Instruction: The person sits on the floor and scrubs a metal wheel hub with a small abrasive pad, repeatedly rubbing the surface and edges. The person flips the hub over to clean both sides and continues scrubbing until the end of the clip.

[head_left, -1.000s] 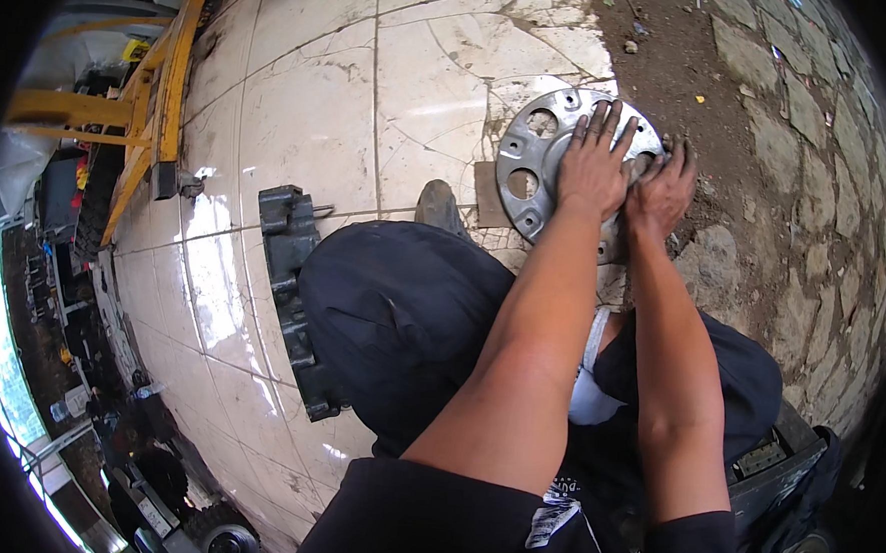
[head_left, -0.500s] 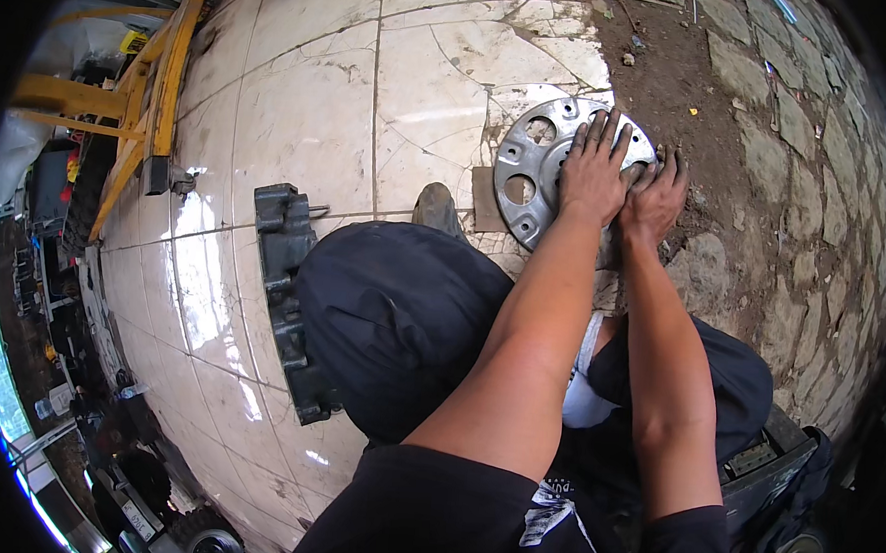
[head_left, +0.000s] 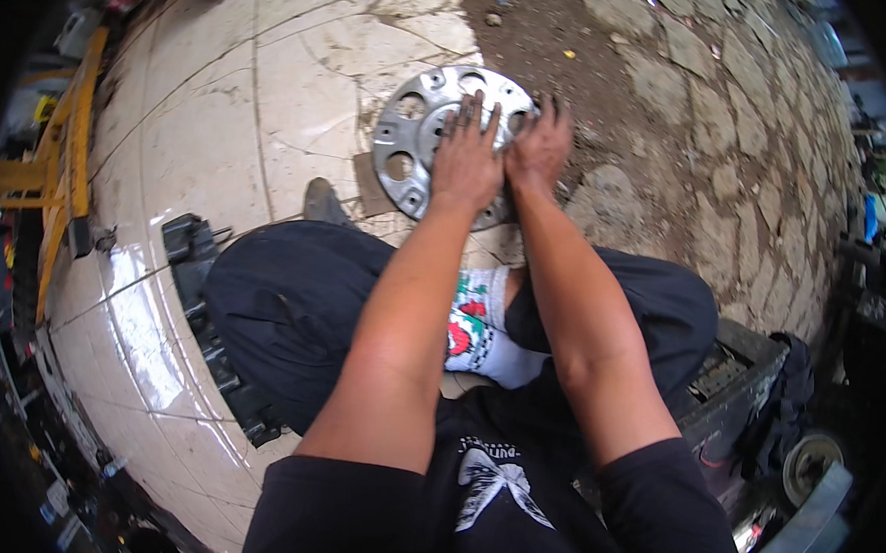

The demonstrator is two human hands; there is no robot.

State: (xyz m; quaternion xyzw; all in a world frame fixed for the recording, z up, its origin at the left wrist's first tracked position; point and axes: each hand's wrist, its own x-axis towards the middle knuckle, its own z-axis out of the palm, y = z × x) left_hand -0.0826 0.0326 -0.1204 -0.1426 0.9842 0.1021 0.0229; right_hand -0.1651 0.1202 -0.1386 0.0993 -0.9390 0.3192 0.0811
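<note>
A round silvery metal plate [head_left: 387, 133] with large round holes and small bolt holes lies on the ground in front of me. My left hand [head_left: 469, 168] rests flat on its middle, fingers stretched forward and slightly apart, with dark grime on them. Beside it, my right hand [head_left: 540, 151] is at the plate's right rim, its bent, dirty fingers apart. I cannot see what lies under either palm. A brown flat piece [head_left: 372, 185] sticks out from under the plate's left edge.
Cracked white tiles [head_left: 192, 93] meet bare soil and uneven paving stones [head_left: 737, 112] to the right. Beside my left knee lies a dark ribbed metal part [head_left: 198, 264]. A yellow frame [head_left: 69, 147] stands at the far left. Near my right knee is a dark box-like object [head_left: 724, 371].
My view has swung to the right, so the plate and hands appear farther left. The left hand sits slightly nearer to me on the plate; the right hand remains by the right rim.
</note>
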